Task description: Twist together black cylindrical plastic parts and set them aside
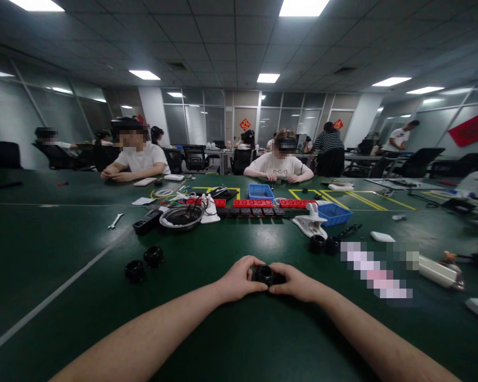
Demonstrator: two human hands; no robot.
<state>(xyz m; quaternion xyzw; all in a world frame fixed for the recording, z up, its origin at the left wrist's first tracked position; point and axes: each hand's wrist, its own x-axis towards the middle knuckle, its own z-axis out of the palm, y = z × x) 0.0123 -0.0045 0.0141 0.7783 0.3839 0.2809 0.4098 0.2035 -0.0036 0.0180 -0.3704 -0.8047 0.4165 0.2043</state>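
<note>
Both hands meet low over the green table around a black round part with an open centre (265, 273). My left hand (242, 278) curls its thumb and fingers about the left side of it. From the right, my right hand (293, 282) grips the other side, its thumb close to the left thumb. Something dark also shows by the right fingers, too shadowed to make out. Two similar black round parts, one nearer (134, 270) and one farther (153, 256), sit to the left. Another pair, a black part (317, 244) and its neighbour (333, 244), stands to the right.
Beyond my hands lie a metal bowl (181, 217), red power strips (253, 203), a white clamp stand (311, 223) and a blue bin (334, 213). A wrench (115, 221) rests at left, a beige cylinder (438, 273) at right. Two people sit across the table (207, 244).
</note>
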